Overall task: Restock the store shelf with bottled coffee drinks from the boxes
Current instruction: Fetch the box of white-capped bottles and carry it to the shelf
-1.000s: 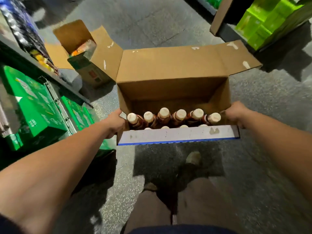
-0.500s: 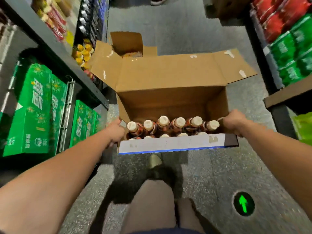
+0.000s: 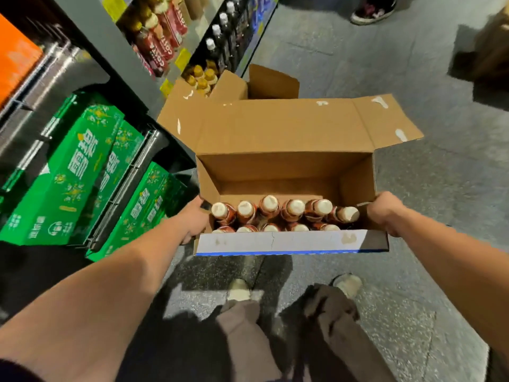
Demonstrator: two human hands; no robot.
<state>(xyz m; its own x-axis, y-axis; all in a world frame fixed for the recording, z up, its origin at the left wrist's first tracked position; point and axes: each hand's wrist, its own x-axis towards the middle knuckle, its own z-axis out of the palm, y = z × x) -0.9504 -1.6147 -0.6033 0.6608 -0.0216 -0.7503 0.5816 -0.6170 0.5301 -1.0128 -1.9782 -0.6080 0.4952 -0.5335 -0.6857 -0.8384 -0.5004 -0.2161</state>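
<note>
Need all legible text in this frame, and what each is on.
"雪碧": large white characters on the green cases.
"COSTA": sideways on the red bottles, upper left.
Small print low on the green cases: too small to read.
Cardboard box and cream-capped bottles in it: no legible text.

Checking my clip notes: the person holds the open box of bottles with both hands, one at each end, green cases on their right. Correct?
Not quite: the head view shows the green cases on the person's left. The rest is right: the left hand and right hand each grip one end of the open box of bottles.
</note>
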